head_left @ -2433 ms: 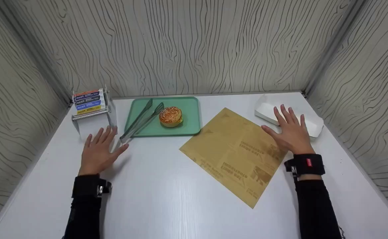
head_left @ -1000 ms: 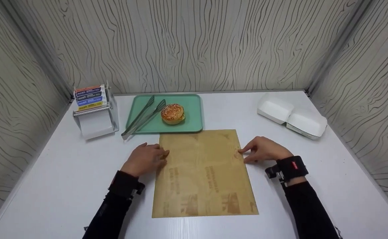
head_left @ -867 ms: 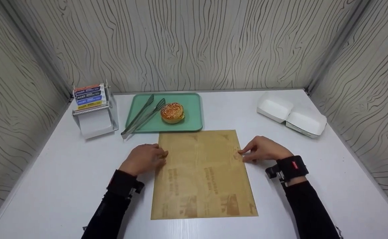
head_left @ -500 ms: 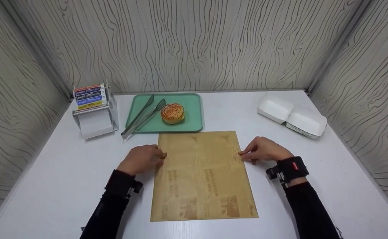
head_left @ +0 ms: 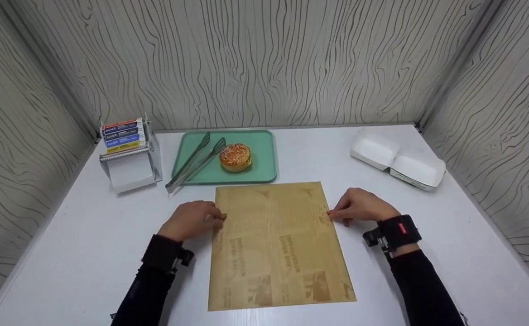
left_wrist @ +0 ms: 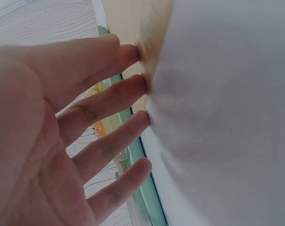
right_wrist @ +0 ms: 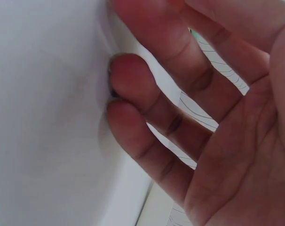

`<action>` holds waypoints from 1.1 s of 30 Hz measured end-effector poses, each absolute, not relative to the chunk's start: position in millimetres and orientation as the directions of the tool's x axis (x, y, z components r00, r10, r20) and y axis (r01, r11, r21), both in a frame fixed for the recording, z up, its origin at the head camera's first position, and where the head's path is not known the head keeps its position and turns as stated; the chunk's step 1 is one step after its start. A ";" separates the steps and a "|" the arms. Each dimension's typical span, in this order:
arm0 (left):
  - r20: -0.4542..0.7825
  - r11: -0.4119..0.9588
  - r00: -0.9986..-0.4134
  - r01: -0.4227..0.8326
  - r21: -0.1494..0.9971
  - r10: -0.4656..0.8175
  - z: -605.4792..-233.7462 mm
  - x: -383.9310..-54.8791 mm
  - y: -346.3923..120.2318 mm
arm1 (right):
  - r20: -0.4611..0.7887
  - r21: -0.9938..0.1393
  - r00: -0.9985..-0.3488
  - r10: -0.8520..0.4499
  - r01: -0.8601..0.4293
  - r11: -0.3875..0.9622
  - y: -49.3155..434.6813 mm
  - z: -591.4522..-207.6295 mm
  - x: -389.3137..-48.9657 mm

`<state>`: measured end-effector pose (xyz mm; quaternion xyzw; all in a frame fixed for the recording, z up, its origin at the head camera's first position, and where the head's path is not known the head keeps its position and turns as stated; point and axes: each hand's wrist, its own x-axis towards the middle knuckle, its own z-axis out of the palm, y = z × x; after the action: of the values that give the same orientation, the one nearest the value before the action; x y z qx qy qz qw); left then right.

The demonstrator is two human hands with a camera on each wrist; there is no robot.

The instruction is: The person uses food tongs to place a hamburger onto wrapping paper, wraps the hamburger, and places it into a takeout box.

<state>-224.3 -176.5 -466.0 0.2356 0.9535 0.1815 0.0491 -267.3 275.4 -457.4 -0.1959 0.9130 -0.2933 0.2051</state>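
A brown printed sheet of food wrapping paper (head_left: 273, 249) lies flat on the table in front of the person. At its left edge rests the left hand (head_left: 192, 222); the left wrist view shows long, fairly straight fingers (left_wrist: 112, 146) with tips pressing at the paper's edge. On the opposite edge, the right hand (head_left: 357, 207) pinches the paper between thumb and index finger. In the right wrist view the other fingers (right_wrist: 130, 77) bend towards the tabletop, and the pinching fingertips are out of frame.
Behind the paper sits a green tray (head_left: 264, 167) bearing a sesame-bun burger (head_left: 235, 157) and metal tongs (head_left: 196, 165), whose handle overhangs the front. A dispenser (head_left: 131, 167) with colourful labelled packs stands left. An opened white takeaway box (head_left: 398, 158) lies at right.
Both hands left their spread pose and took the paper's sides. The paper turned square to the person, moved left, and slid a little nearer, leaving a narrow gap before the tray.
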 end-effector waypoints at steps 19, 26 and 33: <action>0.078 0.776 -0.868 0.476 0.414 0.491 -463.1 -233.6 -177.2 | -0.081 -0.471 -0.938 -0.338 -0.263 0.842 290.4 -447.9 -268.2; 0.303 0.856 -0.931 0.319 0.406 0.203 -458.2 -255.4 -203.7 | -0.102 -0.458 -0.942 -0.320 -0.241 0.856 295.7 -454.1 -273.6; 0.182 0.820 -0.983 0.115 0.560 0.013 -464.8 -274.1 -240.1 | -0.097 -0.477 -0.945 -0.314 -0.232 0.847 289.1 -461.1 -274.5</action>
<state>-274.1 -240.1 -464.8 0.0337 0.9503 0.2977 -0.0850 -274.5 289.1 -461.1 -0.1426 0.9573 -0.2365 0.0859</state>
